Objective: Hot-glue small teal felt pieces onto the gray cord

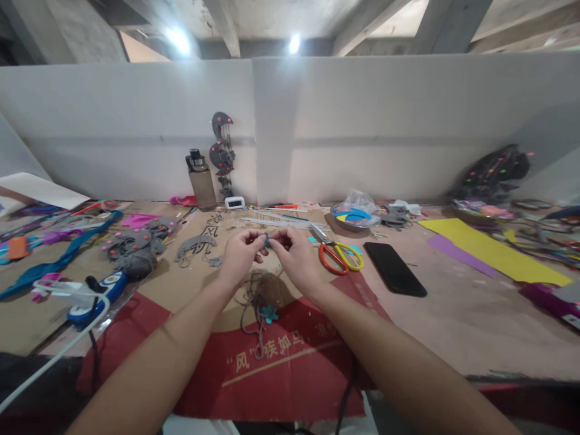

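A small teal piece (266,240) sits above the cardboard (290,396), pinched by both your left hand (243,251) and your right hand (296,251), probably to steady something so tiny. Grey yarn (254,296) lies loosely below. The scissors (329,243) rest just beside your right hand, seemingly for easy reach; the phone (395,269) lies farther right on the counter (435,338). Your fingers mostly hide the piece, and whether the yarn joins it is impossible to tell
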The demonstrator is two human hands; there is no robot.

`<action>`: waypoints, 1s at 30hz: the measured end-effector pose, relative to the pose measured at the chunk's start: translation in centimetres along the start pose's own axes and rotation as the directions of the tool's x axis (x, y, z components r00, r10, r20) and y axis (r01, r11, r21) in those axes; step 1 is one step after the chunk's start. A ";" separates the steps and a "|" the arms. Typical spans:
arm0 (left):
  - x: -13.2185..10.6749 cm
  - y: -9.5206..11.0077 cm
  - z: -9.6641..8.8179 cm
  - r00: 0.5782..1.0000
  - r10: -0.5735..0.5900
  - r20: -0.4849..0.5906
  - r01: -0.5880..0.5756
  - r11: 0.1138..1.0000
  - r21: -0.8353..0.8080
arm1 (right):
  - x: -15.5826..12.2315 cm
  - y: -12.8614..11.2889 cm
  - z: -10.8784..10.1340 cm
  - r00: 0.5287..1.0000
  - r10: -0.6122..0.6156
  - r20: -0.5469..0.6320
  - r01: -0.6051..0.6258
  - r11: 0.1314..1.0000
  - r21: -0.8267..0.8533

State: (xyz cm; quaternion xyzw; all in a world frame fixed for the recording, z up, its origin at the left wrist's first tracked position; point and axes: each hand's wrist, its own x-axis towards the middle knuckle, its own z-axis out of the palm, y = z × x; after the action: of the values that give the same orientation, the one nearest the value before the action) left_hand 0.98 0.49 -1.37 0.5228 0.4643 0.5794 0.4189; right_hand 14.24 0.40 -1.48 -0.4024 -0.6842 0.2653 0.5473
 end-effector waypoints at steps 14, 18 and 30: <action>-0.3 0.5 0.2 0.990 -0.036 0.134 0.048 0.995 -0.090 | 0.5 0.8 -0.2 0.999 0.029 -0.024 -0.030 0.999 -0.044; -0.3 0.5 0.4 0.990 -0.039 0.138 0.054 0.993 -0.104 | 0.4 0.3 -0.3 0.999 0.030 -0.038 -0.032 0.997 -0.065; -0.6 0.4 0.3 0.982 0.016 0.187 -0.018 1.000 0.006 | 0.7 0.6 0.1 0.995 0.091 -0.033 -0.093 0.994 -0.051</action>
State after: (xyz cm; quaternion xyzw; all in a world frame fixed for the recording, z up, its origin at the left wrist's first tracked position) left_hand 1.36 -0.12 -1.06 0.5804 0.4204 0.5295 0.4538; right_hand 14.26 1.33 -1.65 -0.4518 -0.6631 0.2659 0.5343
